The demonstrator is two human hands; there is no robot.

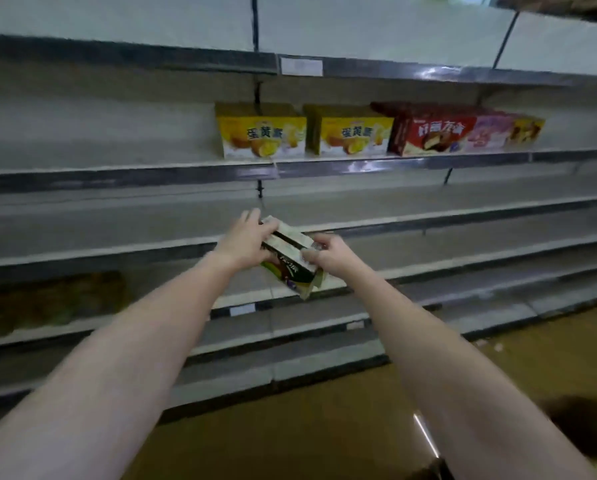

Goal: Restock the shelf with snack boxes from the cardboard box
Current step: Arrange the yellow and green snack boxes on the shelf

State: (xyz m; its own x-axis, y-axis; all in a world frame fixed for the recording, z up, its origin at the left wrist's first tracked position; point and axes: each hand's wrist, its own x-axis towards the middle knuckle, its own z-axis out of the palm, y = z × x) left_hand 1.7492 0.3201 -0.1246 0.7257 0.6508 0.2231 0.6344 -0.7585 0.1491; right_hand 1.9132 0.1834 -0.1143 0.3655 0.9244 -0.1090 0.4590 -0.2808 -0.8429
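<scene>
Both my hands hold two stacked snack boxes (290, 252) in mid-air in front of the lower shelves. My left hand (247, 239) grips their left end and top. My right hand (328, 252) grips the right end. The boxes are pale on top with a dark, green and purple front, and they tilt down toward me. Higher up, the stocked shelf (359, 165) carries two yellow boxes (260, 133) (349, 133), a red box (432, 131) and a pink-and-yellow box (508, 129) in a row. The cardboard box is not visible.
Grey metal shelves run across the whole view, with bare boards to the left of the yellow boxes and below them. Blurred yellowish packages (48, 299) sit on a low shelf at the left. A brown floor (324, 427) lies below, with a dark object (581, 431) at the bottom right.
</scene>
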